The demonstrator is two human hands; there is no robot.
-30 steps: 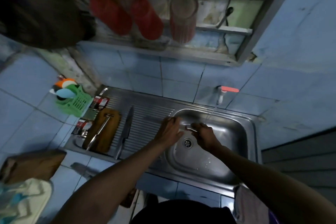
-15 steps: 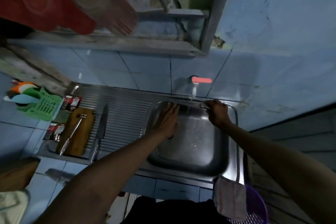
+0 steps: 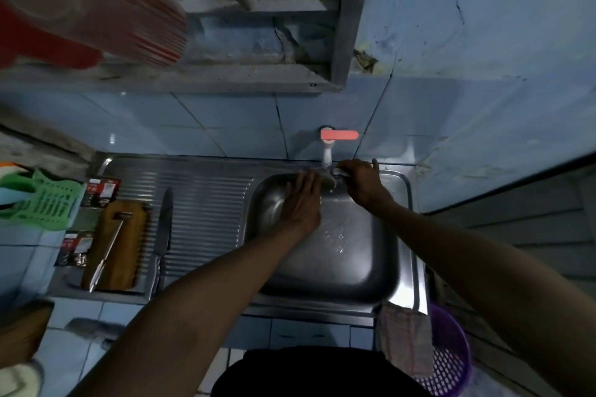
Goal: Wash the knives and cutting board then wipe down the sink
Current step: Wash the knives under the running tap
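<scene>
The right hand [image 3: 362,182] had left the middle of the basin and gone up to its back rim, just under the tap [image 3: 327,151] with the pink lever. There its fingers were curled around something small and metallic at the spout's foot; what exactly it gripped, I could not tell. The left hand [image 3: 301,200] had shifted too, from beside the drain to the back wall of the sink [image 3: 354,271], and lay flat against the steel with fingers straight and together, holding nothing. A second before, both hands had been close together over the drain; now they sat apart, either side of the thin stream of water.

Left of the sink, on the ribbed drainboard [image 3: 206,203], 1 long knife [image 3: 163,232] lay blade away from the person. Further left of the sink sat the wooden cutting board [image 3: 125,255], with a second steel utensil [image 3: 108,251] resting along it, probably the other knife, though the dim light kept me from being sure. A checked cloth [image 3: 404,338] hung over the sink's front right corner, above a purple basket [image 3: 448,361].

My reading was that the washing seemed done, since knives and board lay out of the basin, and the hands were now on the sink itself. The move toward the tap suggested rinsing the walls, with the cloth wipe yet to come.
</scene>
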